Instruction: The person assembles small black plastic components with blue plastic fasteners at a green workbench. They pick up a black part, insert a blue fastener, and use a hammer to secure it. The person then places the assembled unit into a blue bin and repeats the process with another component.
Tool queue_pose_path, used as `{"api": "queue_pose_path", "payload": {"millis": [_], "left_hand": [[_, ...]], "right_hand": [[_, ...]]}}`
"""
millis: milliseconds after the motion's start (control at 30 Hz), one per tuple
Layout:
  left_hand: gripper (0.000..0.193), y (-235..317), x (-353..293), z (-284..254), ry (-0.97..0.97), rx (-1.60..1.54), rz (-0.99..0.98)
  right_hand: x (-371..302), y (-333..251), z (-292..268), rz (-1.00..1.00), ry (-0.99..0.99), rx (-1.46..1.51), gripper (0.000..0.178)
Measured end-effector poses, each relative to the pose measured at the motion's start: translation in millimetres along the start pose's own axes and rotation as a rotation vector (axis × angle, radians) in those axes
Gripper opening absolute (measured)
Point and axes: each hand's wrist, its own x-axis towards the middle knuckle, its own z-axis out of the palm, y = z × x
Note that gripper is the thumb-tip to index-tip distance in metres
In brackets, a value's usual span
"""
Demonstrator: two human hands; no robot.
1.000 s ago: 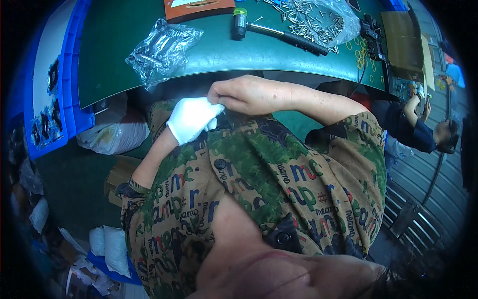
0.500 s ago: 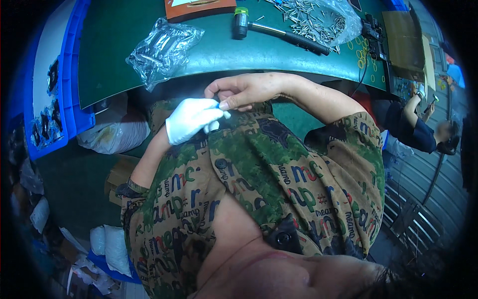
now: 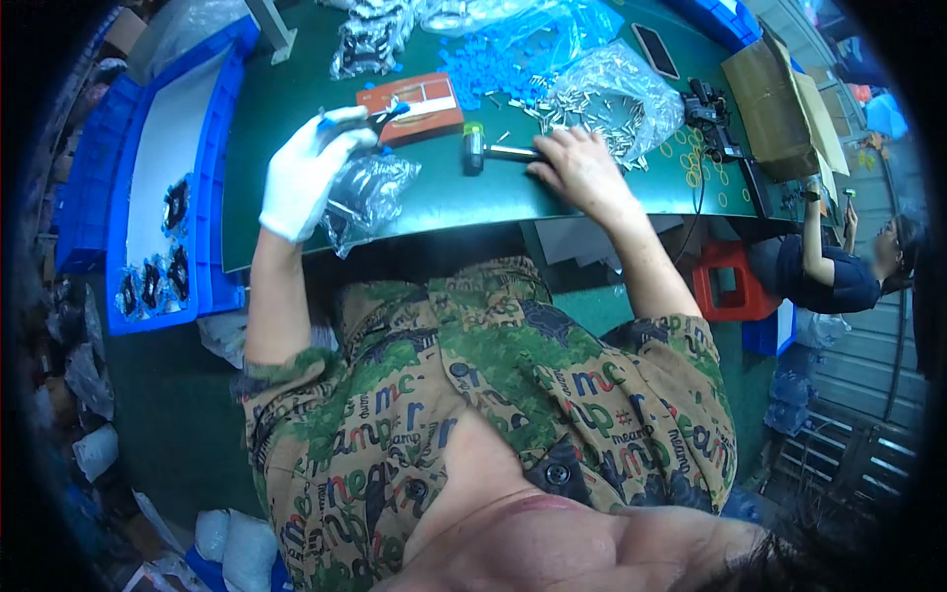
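My left hand (image 3: 308, 178), in a white glove, is closed on a small dark part (image 3: 391, 111) with a bit of blue on it. It holds this part at the left end of an orange-red block (image 3: 426, 126), whose top has a pale recess. My bare right hand (image 3: 584, 170) lies over the grip of a hammer (image 3: 474, 150), fingers curled onto it. The hammer's black head with a yellow-green end lies to the left on the green table, its metal shaft showing. A clear bag of dark parts (image 3: 380, 192) sits under and beside the gloved hand.
Loose metal pins (image 3: 602, 113) spill from a clear bag beyond my right hand, near many small blue pieces (image 3: 483, 69). A phone (image 3: 655, 51), yellow rings (image 3: 695, 163) and a cardboard box (image 3: 774, 109) are at right. A blue tray (image 3: 212, 187) flanks the left; a co-worker (image 3: 834, 261) is at far right.
My hands have parted from in front of my body. The left has moved up to the block with the small part; the right has reached forward onto the hammer grip. The view has shifted too.
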Motion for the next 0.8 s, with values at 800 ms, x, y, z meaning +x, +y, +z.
{"api": "queue_pose_path", "payload": {"millis": [800], "left_hand": [[0.021,-44,100,8,-0.176,0.671,0.084]], "right_hand": [[81,-42,-56,0.116,0.367,1.006,0.033]]}}
